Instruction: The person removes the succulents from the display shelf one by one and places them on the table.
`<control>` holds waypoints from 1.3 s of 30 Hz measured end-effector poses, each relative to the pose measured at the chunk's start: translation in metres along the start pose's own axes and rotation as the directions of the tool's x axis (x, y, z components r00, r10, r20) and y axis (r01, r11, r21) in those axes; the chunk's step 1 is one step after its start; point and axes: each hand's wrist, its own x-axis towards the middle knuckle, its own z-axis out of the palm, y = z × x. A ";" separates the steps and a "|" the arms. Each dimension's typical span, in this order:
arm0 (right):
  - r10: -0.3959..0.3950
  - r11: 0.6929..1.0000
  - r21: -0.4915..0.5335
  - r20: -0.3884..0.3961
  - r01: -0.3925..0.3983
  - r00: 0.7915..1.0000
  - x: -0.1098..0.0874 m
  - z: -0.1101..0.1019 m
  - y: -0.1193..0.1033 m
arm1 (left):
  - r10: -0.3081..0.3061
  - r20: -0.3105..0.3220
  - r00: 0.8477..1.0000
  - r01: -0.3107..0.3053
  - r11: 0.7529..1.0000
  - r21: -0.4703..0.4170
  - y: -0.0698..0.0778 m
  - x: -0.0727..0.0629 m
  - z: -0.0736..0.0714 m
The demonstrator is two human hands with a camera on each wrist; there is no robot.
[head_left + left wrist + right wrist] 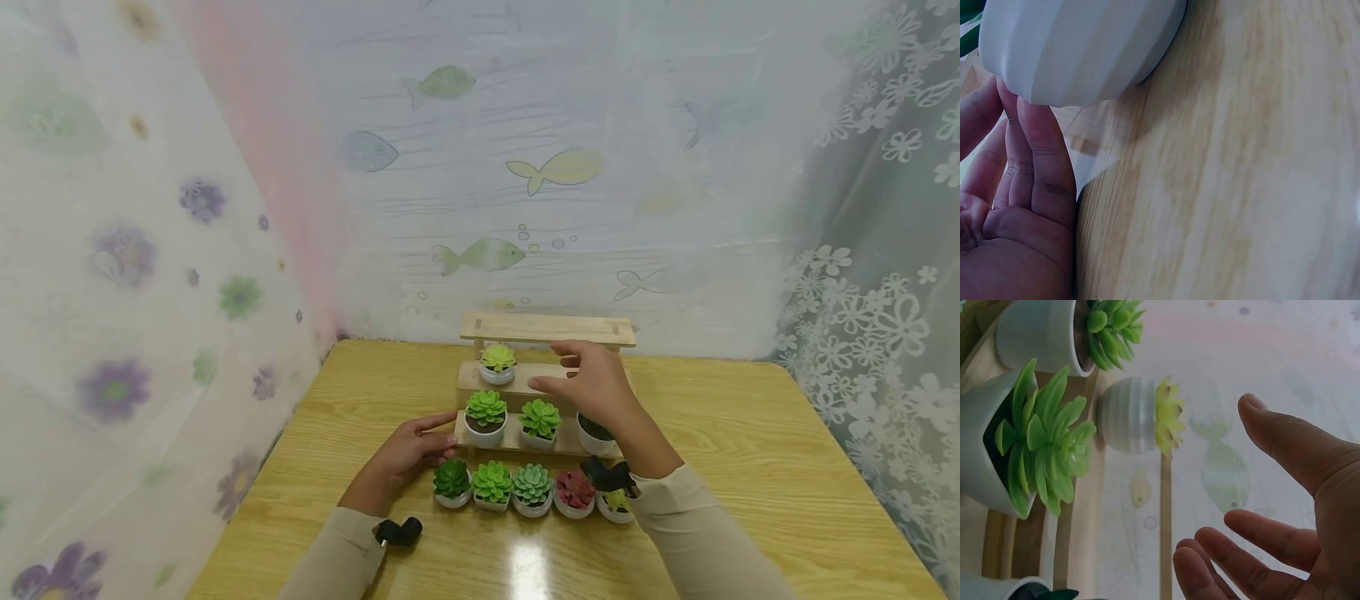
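A tiered wooden stand point(547, 327) holds small potted succulents. My left hand point(403, 454) is at the left end of its lowest shelf, fingertips touching the shelf edge. In the left wrist view, a white pot point(1079, 50) partly covers those fingertips. My right hand point(596, 387) hovers over the middle shelf, thumb and fingers apart and holding nothing. To its left stands a yellow-green succulent point(1169, 419) in a ribbed white pot. On the lowest shelf are two bright green succulents, a left one point(486, 408) and a middle one point(540, 418), and a white pot point(596, 437) partly hidden by my right hand.
In front of the stand, a row of potted succulents includes dark green point(452, 479), pale green point(532, 485) and red point(574, 490) ones. The right wrist strap partly covers the yellow one point(617, 502). Patterned curtains point(480, 167) surround the wooden table point(720, 517).
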 end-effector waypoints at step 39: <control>0.073 0.997 -0.018 0.088 -0.072 0.993 0.048 0.057 -0.009 | -0.005 0.019 1.000 0.006 1.000 -0.019 0.000 0.000 -0.001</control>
